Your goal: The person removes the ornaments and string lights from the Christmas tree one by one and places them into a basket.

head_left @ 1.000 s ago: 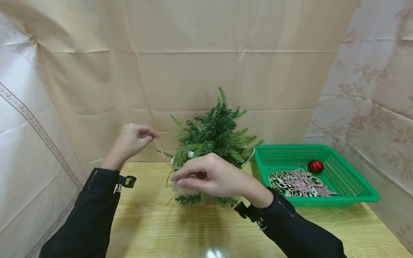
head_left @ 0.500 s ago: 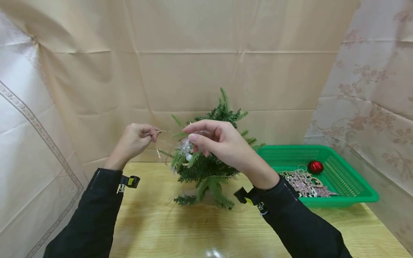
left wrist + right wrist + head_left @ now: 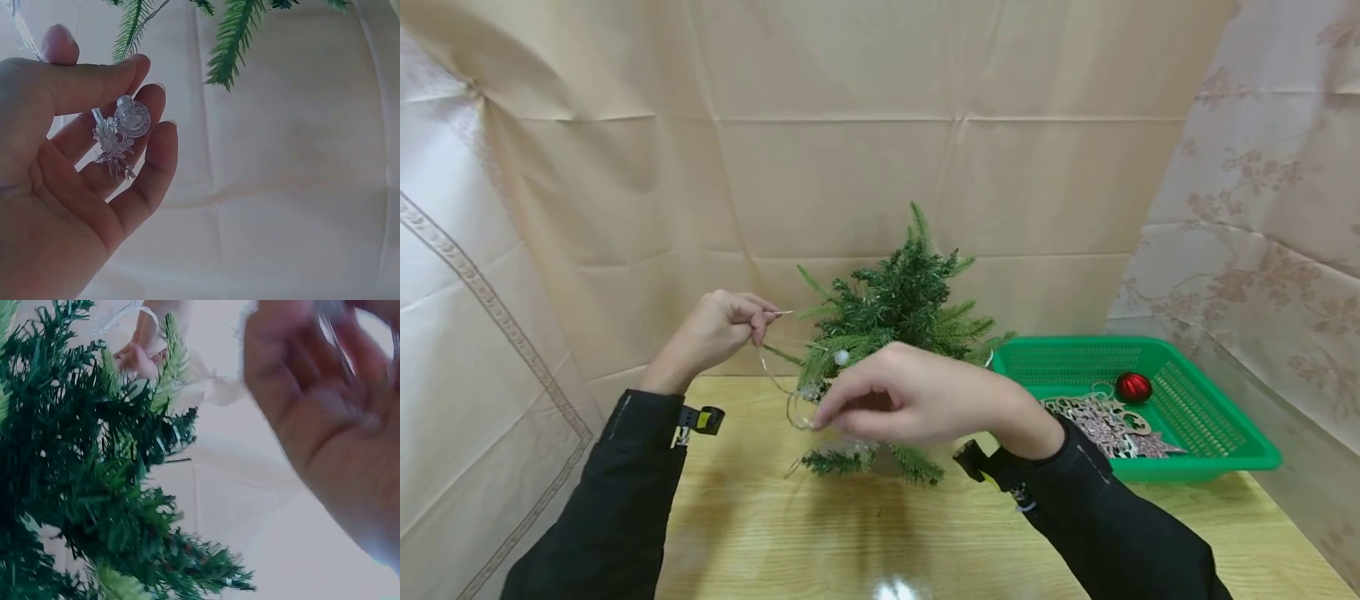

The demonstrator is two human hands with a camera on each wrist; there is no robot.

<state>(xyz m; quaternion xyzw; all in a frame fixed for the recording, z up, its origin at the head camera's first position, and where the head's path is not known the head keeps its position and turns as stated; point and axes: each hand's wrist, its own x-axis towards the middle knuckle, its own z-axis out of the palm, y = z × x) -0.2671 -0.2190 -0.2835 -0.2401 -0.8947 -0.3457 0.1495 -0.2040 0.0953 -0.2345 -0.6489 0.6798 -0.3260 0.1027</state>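
Observation:
A small artificial Christmas tree (image 3: 898, 292) stands on the table, mid-view in the head view. To its left, my left hand (image 3: 722, 332) pinches a thin clear string of fairy lights (image 3: 772, 377). A clear ball (image 3: 132, 119) and a spiky crystal-like piece (image 3: 114, 149) lie within its curled fingers in the left wrist view. My right hand (image 3: 917, 396) is in front of the tree's lower branches, thumb and fingertips together on a looped part of the string. In the right wrist view that hand is blurred, with a clear strand between its fingers. A white ball (image 3: 841, 357) shows among the left branches.
A green plastic basket (image 3: 1221, 400) stands right of the tree. It holds a shiny red ball (image 3: 1133, 387) and a pile of wooden and pinkish glitter ornaments (image 3: 1108, 425). Beige cloth (image 3: 842, 167) hangs behind the wooden table (image 3: 820, 542).
My right hand rose in front of the tree's middle, then came back down to the lower branches, with the string. My left hand stays nearly in place, still pinching the string.

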